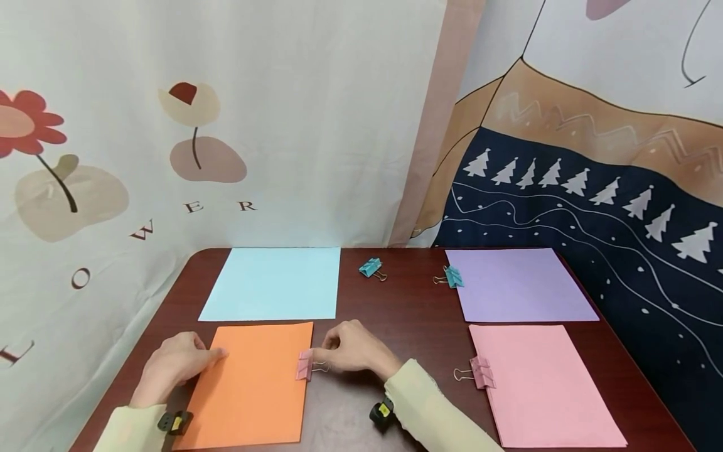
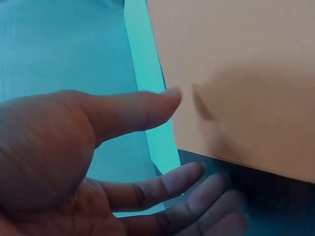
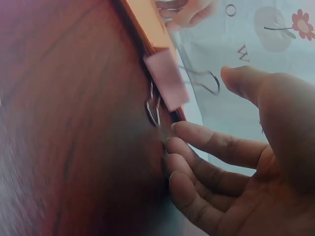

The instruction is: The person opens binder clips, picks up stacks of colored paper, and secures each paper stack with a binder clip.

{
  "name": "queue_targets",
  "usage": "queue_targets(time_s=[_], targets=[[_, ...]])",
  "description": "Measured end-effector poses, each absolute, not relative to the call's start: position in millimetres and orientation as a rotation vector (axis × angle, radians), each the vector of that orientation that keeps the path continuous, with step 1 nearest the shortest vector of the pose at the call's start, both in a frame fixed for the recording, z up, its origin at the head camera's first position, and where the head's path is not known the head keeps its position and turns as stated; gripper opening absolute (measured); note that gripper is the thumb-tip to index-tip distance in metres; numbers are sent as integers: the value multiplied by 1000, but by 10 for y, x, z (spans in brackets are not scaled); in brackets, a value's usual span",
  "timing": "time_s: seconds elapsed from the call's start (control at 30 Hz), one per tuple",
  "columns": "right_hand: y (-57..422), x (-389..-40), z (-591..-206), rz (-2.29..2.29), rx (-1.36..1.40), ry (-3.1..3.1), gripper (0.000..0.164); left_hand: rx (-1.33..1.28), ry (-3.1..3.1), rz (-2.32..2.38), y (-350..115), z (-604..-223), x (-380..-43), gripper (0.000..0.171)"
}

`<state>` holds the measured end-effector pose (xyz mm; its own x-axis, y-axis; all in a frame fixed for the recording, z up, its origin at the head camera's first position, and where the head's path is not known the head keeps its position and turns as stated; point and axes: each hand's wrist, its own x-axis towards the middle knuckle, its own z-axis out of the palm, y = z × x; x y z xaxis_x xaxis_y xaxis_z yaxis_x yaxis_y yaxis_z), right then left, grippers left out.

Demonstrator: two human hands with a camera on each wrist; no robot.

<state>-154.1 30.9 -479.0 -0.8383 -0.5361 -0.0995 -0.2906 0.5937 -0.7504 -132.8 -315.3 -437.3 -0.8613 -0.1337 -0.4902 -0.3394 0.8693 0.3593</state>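
A stack of orange paper lies at the front left of the table. My left hand is at its left edge, a fingertip over the sheet. In the left wrist view the thumb stands apart from the loosely bent fingers. A pink binder clip sits on the stack's right edge, its wire handles pointing right. My right hand is right beside those handles. Seen from the right wrist, its thumb and fingers are spread apart around the clip's handle end, with nothing pinched.
Light blue paper lies at the back left. A loose teal binder clip is beside it. Purple paper with a teal clip is at the back right, and pink paper with another pink clip in front of it.
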Motion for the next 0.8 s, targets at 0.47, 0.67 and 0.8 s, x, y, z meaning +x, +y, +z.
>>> queue_targets(time_s=[0.47,0.67,0.8], targets=[[562,-1789,-4683,-1058,-734,2699,40,-239,2849,683,-3147,-4395,-1574,87],[698,-1932,-4603,-1112,-698,2735,44,-127,2941,751,-3119,-4456,-1710,87],[794,-2035,-4566,-1126,-658,2768,46,-64,2966,776,-3139,-4495,-1845,89]])
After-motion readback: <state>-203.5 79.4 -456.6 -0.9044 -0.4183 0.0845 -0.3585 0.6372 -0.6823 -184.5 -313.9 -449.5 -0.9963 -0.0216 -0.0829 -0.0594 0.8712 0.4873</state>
